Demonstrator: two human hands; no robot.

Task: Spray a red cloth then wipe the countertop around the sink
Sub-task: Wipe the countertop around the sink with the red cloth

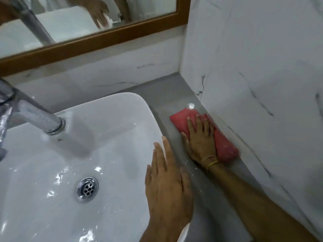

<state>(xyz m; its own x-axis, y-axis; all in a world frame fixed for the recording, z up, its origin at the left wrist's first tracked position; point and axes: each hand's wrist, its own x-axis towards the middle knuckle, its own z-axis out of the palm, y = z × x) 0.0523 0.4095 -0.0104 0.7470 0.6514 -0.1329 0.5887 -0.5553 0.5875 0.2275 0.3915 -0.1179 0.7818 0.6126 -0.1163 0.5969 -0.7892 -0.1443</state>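
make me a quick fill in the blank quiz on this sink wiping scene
1. The right hand presses flat on a ____ cloth.
2. The cloth lies on the grey countertop against the ____ wall.
3. The left hand rests on the rim of the ____.
4. The drain is in the sink, below the ____.

Missing words: red; marble; sink; faucet

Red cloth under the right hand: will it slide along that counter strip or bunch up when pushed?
The red cloth looks soft and folded, so it will likely drape if lifted. Pressed flat by the right hand, it should glide on the glossy grey countertop. Its edge against the marble wall may bunch.
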